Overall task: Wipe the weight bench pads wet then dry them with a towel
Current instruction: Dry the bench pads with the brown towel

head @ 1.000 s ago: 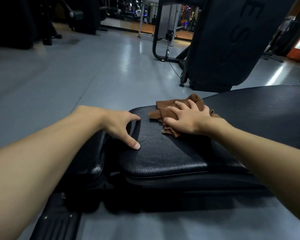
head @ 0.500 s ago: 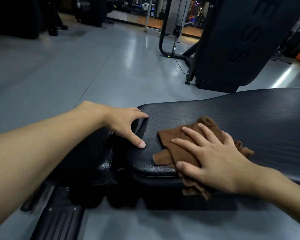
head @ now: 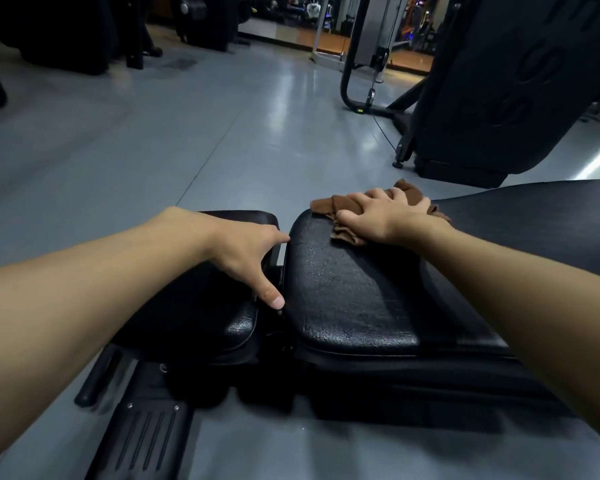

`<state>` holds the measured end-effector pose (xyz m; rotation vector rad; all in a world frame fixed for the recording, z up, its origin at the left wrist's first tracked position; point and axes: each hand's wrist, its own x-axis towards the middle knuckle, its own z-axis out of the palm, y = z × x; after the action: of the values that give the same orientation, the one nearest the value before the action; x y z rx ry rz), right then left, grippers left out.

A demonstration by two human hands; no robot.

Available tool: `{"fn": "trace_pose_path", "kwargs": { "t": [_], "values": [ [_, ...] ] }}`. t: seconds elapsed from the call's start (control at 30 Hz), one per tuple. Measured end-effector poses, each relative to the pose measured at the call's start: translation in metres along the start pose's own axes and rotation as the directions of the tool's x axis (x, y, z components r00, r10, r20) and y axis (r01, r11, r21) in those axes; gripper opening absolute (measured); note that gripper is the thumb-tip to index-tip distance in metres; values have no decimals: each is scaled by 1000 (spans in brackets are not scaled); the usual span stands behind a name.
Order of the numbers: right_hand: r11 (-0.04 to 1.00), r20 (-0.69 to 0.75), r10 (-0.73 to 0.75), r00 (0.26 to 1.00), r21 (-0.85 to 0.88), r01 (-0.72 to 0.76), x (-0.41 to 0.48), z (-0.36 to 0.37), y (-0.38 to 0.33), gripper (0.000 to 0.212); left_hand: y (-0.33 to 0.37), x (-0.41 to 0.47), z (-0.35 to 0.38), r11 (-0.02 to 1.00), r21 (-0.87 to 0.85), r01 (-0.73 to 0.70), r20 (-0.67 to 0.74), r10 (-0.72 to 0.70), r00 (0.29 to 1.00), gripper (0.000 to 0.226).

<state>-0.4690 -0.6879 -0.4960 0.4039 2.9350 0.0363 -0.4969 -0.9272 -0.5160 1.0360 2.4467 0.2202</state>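
The long black bench pad [head: 354,292] runs from the centre to the right, its surface glistening with wet specks. A crumpled brown cloth [head: 329,206] lies at the pad's far left corner. My right hand [head: 378,216] presses down on the cloth, fingers spread over it. A smaller black seat pad [head: 201,306] sits to the left, across a narrow gap. My left hand [head: 250,254] rests at that gap, thumb and forefinger spread wide, touching the edge of the long pad and holding nothing.
The bench's black frame and a ribbed foot plate [head: 142,441] lie below on the grey floor [head: 153,150]. A large black machine [head: 499,91] stands at the back right with a cable station [head: 371,64] beside it. Dark equipment lines the far left.
My right hand has slid the brown cloth from the pad's near edge back to its far corner. My left hand stays at the gap between the pads.
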Motion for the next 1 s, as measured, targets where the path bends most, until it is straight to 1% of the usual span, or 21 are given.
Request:
{"fn": "trace_pose_path", "kwargs": {
  "t": [0.1, 0.2, 0.27, 0.37, 0.43, 0.5, 0.67, 0.77, 0.87, 0.93, 1.0],
  "values": [
    [999, 3, -45, 999, -23, 45, -22, 6, 2, 63, 0, -3, 2, 1000, -22, -6, -23, 6, 1000, 120],
    [992, 0, -118, 993, -36, 118, -65, 13, 3, 61, -2, -2, 2, 999, -44, -14, -38, 12, 999, 120],
    [983, 0, -174, 985, -57, 174, -101, 20, 4, 66, -3, -1, 3, 998, -54, -30, -51, 27, 998, 125],
    [959, -2, -247, 969, -143, 244, -155, 30, 8, 80, -3, -3, 4, 997, -67, -36, -73, 31, 997, 126],
    [943, 12, -278, 961, -188, 275, -177, 35, 11, 79, -4, -5, 4, 999, -47, -23, -85, 19, 996, 130],
    [941, 29, -282, 959, -187, 283, -182, 35, 11, 79, -6, -6, 4, 999, -33, -12, -101, 8, 995, 134],
    [963, 24, -238, 971, -126, 239, -141, 25, -1, 83, -9, -3, 5, 999, -39, -18, -143, 13, 990, 134],
    [982, 25, -175, 984, -67, 176, -92, 19, -14, 72, -10, -3, 5, 999, -51, -19, -144, 12, 989, 132],
    [991, 9, -123, 992, -53, 123, -33, 13, -29, 62, -13, -1, 7, 998, -64, -27, -148, 17, 989, 127],
    [996, 15, -84, 996, -42, 85, -3, 9, -40, 62, -14, 2, 9, 992, -123, -32, -136, 15, 991, 128],
    [998, 20, -49, 999, -37, 49, 14, 6, -50, 64, -14, 4, 11, 965, -262, -30, -120, -2, 993, 124]
  ]
}}
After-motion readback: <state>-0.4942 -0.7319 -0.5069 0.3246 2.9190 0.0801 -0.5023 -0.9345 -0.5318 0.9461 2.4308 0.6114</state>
